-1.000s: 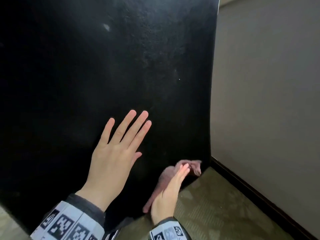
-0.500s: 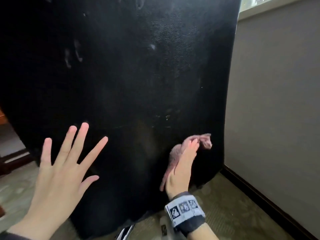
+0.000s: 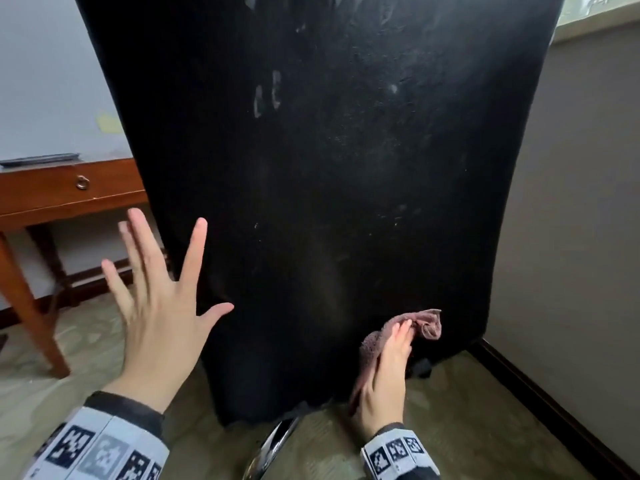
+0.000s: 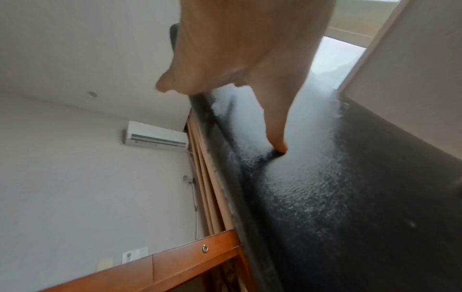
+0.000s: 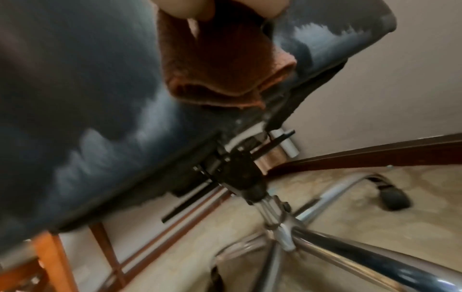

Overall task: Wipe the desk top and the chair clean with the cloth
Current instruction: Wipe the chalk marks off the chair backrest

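Cloth (image 3: 425, 323) against smudged black chair back (image 3: 346, 202); patterned carpet (image 3: 471, 417) below.

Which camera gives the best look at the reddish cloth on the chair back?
The right wrist view: the cloth sits large in the upper frame, folded, lying against the black chair back, though slightly blurred. The head view shows it small, mostly behind the right hand. The left wrist view misses it.
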The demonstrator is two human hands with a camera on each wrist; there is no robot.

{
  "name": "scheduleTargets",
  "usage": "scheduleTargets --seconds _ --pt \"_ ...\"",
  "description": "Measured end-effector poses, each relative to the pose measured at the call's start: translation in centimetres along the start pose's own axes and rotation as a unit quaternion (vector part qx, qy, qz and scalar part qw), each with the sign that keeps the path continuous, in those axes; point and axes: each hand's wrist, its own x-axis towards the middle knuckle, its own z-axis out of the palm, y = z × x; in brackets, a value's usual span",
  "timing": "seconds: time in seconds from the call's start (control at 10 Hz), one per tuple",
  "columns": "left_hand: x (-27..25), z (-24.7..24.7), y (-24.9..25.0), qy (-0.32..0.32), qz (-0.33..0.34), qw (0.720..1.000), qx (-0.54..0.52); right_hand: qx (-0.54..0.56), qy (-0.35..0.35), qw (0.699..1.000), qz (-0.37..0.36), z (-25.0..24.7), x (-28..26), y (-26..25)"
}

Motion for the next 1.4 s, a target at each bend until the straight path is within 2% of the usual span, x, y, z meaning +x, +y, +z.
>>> scheduleTargets --seconds 0.1,0.2,0.3,0.4,0.5,0.6,0.7,0.8,0.9,1.0,1.1,1.2,1.3,1.4 --pt "0.0 0.4 0.0 -0.030 -0.013 0.999 -0.024 0.019 -0.003 0.990 -0.142 0.8 2.3 -3.5" --pt "-0.6 0.7 0.3 -0.046 -0.042 0.994 -0.090 -0.071 -0.067 0.945 -0.311 1.5 1.0 -2.1" --pt "-1.1 1.3 0.5 -0.051 -0.069 0.987 -0.137 -0.166 -0.160 0.850 -0.473 1.4 -0.2 2.0" --pt "-1.0 1.3 0.4 -0.059 -0.084 0.980 -0.169 -0.211 -0.204 0.765 -0.574 1.8 0.9 1.8" --pt "-1.0 1.1 0.0 -0.070 -0.097 0.974 -0.192 -0.133 -0.250 0.664 -0.692 3.4 1.1 2.1" --pt "-0.9 1.2 -0.7 -0.072 -0.103 0.967 -0.221 0.330 -0.484 0.698 -0.411 3.4 1.3 1.3" --pt "-0.9 1.4 -1.3 -0.081 -0.114 0.966 -0.219 0.200 -0.462 0.768 -0.396 1.7 4.4 -0.3" --pt "-0.5 1.2 -1.4 -0.082 -0.117 0.971 -0.193 -0.216 -0.086 0.664 -0.711 -2.8 10.6 -5.8" --pt "0.8 0.4 -1.3 -0.061 -0.067 0.991 -0.099 -0.227 -0.010 0.792 -0.567 -7.5 16.6 -9.6" --pt "3.5 -1.5 -0.3 0.007 0.019 0.999 -0.047 -0.190 0.067 0.872 -0.447 -9.4 18.6 -10.9" --pt "7.2 -3.6 0.9 0.052 0.083 0.995 -0.011 -0.133 0.126 0.902 -0.391 -9.0 20.3 -12.5" --pt "11.2 -6.0 1.0 0.071 0.056 0.996 0.000 -0.063 0.180 0.925 -0.329 -10.5 25.4 -17.5" --pt "14.1 -7.4 0.8 0.076 0.012 0.996 -0.036 -0.002 0.197 0.928 -0.317 -12.6 29.4 -24.4" --pt "14.7 -7.2 0.8 0.087 0.023 0.992 -0.087 -0.103 0.119 0.858 -0.489 -10.0 26.6 -27.0"
